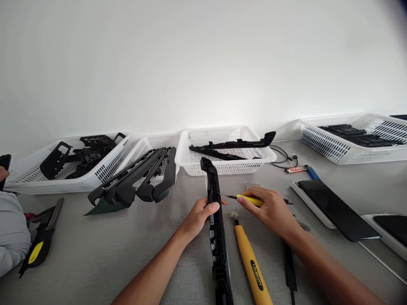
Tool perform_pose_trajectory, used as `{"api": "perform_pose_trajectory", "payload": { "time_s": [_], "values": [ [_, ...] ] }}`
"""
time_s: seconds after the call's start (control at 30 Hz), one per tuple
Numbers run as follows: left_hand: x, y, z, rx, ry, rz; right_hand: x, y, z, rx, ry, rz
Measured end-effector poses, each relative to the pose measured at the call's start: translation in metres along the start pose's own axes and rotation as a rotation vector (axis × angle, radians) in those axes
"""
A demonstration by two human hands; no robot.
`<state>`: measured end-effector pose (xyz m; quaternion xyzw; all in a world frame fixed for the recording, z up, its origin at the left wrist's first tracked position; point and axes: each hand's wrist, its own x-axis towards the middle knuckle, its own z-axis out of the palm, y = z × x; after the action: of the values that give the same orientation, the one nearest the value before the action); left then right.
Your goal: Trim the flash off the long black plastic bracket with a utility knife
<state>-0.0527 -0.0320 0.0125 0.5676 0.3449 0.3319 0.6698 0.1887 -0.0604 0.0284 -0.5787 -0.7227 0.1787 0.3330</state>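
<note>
Upright in the middle, a long black plastic trim piece (217, 237) shows its ribbed inner side. My left hand (202, 216) is closed around its upper part, thumb across the front. My right hand (270, 209) grips a yellow craft knife (251, 199), with the blade pointing left at the trim's edge; whether it touches is too fine to tell. Below the knife lies a yellow-handled tool (252, 262) with a small pale round tip. A dark bar with a cable (290, 267) lies under my right forearm.
White baskets (227, 168) along the wall hold black plastic parts (238, 144). More trim pieces (136, 180) overhang the left-centre basket. At right are a phone (337, 207) on a white box, a lighter (312, 172) and cables. A person's grey sleeve (12, 233) and a saw-like tool (41, 237) are left.
</note>
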Motion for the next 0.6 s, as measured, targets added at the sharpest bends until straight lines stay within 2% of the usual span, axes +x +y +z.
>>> {"api": "perform_pose_trajectory", "payload": {
  "time_s": [0.23, 0.43, 0.6],
  "values": [
    [0.0021, -0.0065, 0.0024, -0.082, 0.081, -0.061, -0.0006, -0.0038, -0.0026, 0.021, -0.097, -0.031],
    [0.0012, -0.0017, 0.0024, -0.103, 0.036, -0.052, -0.0009, -0.0031, -0.0025, 0.004, -0.03, 0.014],
    [0.0, 0.0024, 0.0032, -0.02, -0.006, -0.038, 0.0, 0.0007, 0.0007, -0.008, 0.023, 0.034]
  ]
}}
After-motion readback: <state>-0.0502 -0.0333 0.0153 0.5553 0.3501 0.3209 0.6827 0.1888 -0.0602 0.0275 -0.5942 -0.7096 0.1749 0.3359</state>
